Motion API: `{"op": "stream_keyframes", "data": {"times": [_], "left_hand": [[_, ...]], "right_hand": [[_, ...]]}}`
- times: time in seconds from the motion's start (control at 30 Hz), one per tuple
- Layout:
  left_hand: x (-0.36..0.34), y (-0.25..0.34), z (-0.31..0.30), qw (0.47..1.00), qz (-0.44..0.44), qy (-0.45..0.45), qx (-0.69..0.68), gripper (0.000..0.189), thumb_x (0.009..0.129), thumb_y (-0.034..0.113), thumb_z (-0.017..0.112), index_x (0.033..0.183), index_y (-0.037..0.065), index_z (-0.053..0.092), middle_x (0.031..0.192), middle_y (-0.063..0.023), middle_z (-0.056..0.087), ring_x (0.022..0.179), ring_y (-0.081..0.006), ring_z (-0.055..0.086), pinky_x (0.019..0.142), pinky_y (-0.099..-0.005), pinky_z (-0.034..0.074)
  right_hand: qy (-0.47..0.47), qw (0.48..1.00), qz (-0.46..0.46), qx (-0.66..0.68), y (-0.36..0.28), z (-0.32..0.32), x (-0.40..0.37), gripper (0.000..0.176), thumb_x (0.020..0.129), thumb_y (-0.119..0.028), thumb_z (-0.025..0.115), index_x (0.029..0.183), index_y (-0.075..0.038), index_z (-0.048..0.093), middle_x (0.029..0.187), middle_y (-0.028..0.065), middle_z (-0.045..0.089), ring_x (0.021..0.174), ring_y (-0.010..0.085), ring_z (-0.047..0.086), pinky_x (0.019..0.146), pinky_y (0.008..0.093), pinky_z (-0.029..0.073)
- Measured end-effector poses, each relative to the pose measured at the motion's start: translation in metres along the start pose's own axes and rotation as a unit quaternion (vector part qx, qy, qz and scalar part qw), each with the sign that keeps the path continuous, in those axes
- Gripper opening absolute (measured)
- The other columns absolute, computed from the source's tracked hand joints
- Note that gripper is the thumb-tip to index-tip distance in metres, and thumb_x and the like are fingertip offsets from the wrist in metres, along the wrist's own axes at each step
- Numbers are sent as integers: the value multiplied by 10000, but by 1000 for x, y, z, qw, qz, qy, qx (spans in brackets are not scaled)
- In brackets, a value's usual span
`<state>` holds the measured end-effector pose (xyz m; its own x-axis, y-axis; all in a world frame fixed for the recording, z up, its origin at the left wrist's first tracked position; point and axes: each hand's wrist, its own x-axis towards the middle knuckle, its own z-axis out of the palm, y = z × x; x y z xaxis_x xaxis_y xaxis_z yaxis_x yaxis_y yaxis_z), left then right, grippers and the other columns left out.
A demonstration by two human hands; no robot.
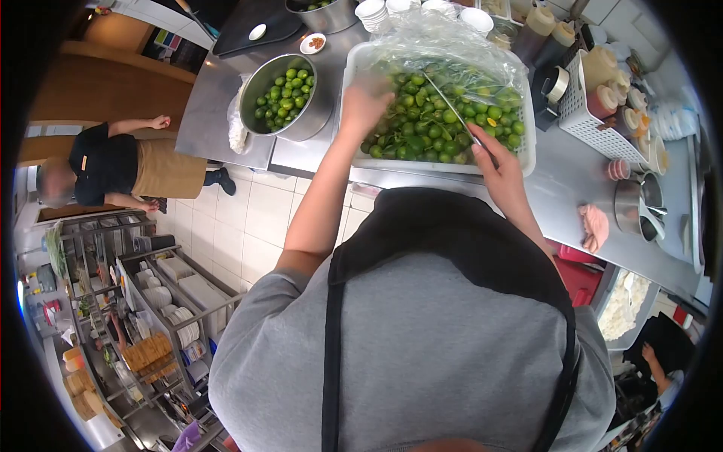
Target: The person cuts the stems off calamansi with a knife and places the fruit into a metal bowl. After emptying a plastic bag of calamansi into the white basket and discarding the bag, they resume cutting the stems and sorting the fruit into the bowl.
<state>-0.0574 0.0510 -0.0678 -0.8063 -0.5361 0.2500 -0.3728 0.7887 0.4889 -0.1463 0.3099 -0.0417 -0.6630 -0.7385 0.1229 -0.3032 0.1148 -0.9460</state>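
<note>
A white plastic crate [354, 83] lined with a clear bag stands on the steel counter [572, 169], full of small green limes [433, 132] with leaves and stems. My left hand [363, 102] reaches into the left side of the pile, its fingertips hidden among the fruit. My right hand [495, 164] rests at the crate's near right edge, closed on a thin knife [450, 105] whose blade points up and left over the limes. A round steel bowl [316, 113] to the left of the crate holds several loose limes [285, 96].
A white basket [576, 105] of sauce bottles and lidded tubs stands right of the crate. A pink cloth [595, 226] and steel pots [639, 205] sit further right. Stacked white cups [373, 11] are behind. A co-worker [120, 166] stands at left by wire shelves [162, 301] of dishes.
</note>
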Motion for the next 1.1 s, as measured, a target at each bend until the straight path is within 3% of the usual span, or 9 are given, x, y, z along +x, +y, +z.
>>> {"op": "stream_keyframes", "data": {"times": [0.03, 0.07, 0.1, 0.2, 0.43, 0.73, 0.8, 0.97, 1.1], "left_hand": [[1, 7, -14, 971, -85, -8, -225, 309, 717, 27, 646, 1024, 36, 611, 913, -105, 621, 887, -226, 611, 750, -319, 494], [0, 13, -25, 884, -166, -13, -436, 291, 749, 8, 623, 1039, 18, 597, 915, -79, 614, 897, -214, 608, 763, -314, 500], [-3, 16, -31, 884, -167, -10, -436, 291, 749, 8, 623, 1039, 18, 597, 915, -79, 614, 897, -214, 608, 763, -314, 500], [-11, 31, -41, 743, -162, 4, -650, 244, 807, -28, 565, 1051, -23, 560, 974, -84, 573, 923, -228, 596, 851, -309, 505], [-17, 45, -34, 724, -162, 21, -670, 272, 780, -46, 582, 1046, -74, 528, 1029, -147, 547, 907, -246, 588, 837, -346, 506], [-17, 47, -28, 732, -145, 28, -665, 169, 799, -3, 599, 968, 0, 580, 922, -74, 606, 868, -148, 590, 837, -331, 488], [-19, 47, -24, 804, -128, -6, -581, 192, 787, -20, 600, 976, 11, 588, 897, -57, 624, 821, -134, 600, 792, -293, 486], [-31, 76, -20, 816, -120, -100, -557, 250, 771, -27, 612, 1013, 31, 593, 895, -43, 634, 804, -123, 602, 750, -261, 483], [-15, 47, -18, 798, -125, 30, -589, 305, 757, 1, 644, 1040, -60, 547, 922, -112, 604, 808, -177, 608, 731, -249, 485]], "right_hand": [[2, 1000, 9, 19, 0, 0, 0, 305, 888, -167, 522, 1174, -64, 541, 1091, 122, 605, 952, 176, 579, 817, 268, 424], [0, 1000, 8, 19, 0, 1, 0, 305, 888, -167, 522, 1174, -64, 541, 1091, 122, 605, 952, 176, 579, 817, 268, 424], [1, 1000, 1, 18, -1, 3, 1, 305, 890, -166, 518, 1177, -63, 540, 1096, 118, 604, 956, 168, 575, 819, 264, 423], [-19, 999, 16, 28, -9, 7, 4, 306, 893, -162, 513, 1182, -65, 537, 1106, 116, 601, 970, 163, 571, 826, 257, 420], [-70, 997, 9, 24, -15, 16, 5, 319, 895, -164, 509, 1203, -80, 526, 1123, 123, 592, 996, 176, 571, 850, 262, 418], [-44, 998, -25, -25, -18, 15, 6, 305, 885, -157, 518, 1182, -95, 550, 987, 138, 625, 835, 193, 593, 757, 281, 446], [-28, 997, -43, -52, -15, 15, 10, 301, 883, -157, 520, 1177, -99, 555, 928, 140, 632, 774, 194, 590, 720, 285, 449], [34, 996, -52, -58, -8, 11, 26, 297, 878, -168, 526, 1167, -114, 565, 837, 128, 623, 690, 187, 557, 667, 279, 440], [-28, 1000, -4, 12, -21, 9, 12, 308, 885, -168, 524, 1185, -102, 550, 924, 127, 634, 725, 167, 563, 693, 269, 444]]}}
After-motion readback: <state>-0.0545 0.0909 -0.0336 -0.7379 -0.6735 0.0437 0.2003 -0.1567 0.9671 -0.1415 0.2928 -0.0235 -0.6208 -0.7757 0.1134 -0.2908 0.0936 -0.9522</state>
